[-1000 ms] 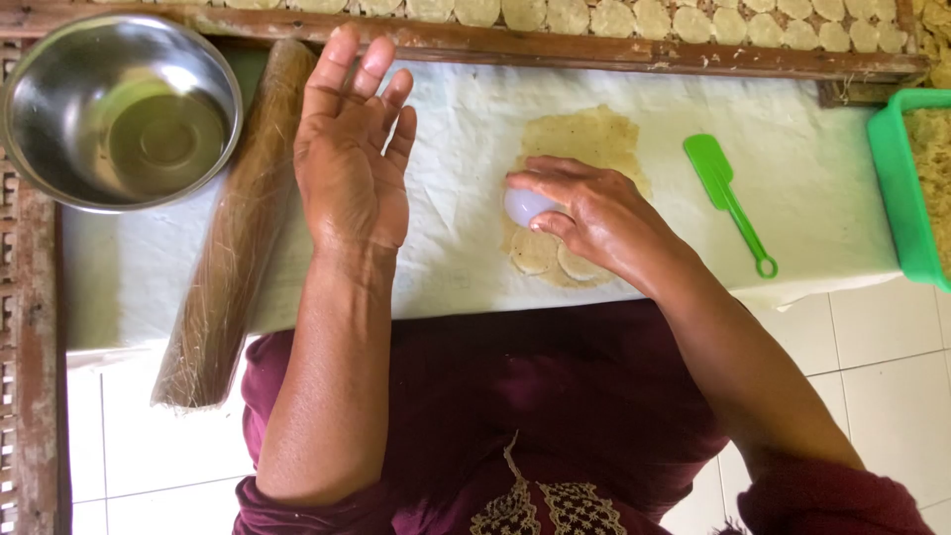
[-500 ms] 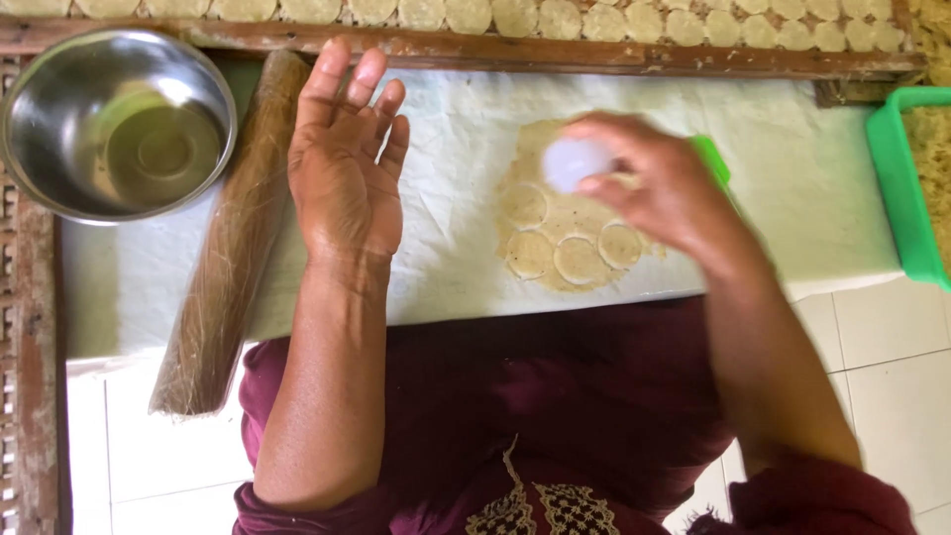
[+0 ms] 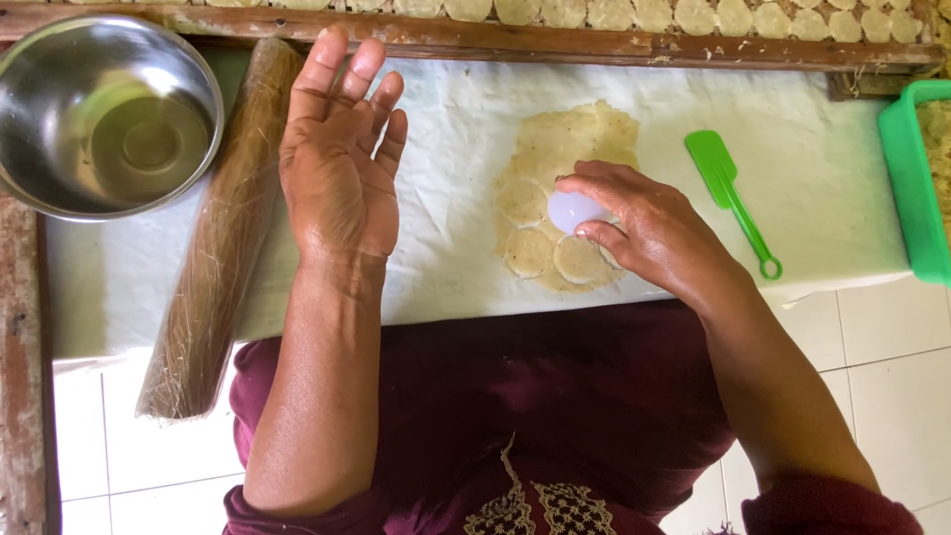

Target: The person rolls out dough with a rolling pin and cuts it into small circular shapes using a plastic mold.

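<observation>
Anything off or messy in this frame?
Nothing stands out. The right hand presses a white round cutter into the flat dough sheet, with neat cut rounds beside it. The left hand is open above the white cloth. The rolling pin lies slanted but settled.

Soft daylight is falling evenly; the steel bowl is showing mild glare, and edges are perhaps bending slightly.

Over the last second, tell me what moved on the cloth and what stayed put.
The right hand lifted the white round cutter off the dough sheet, then set it down again beside the cut circles, keeping hold throughout. The left hand stayed open and flat. The rolling pin, steel bowl and green spatula did not move.
</observation>
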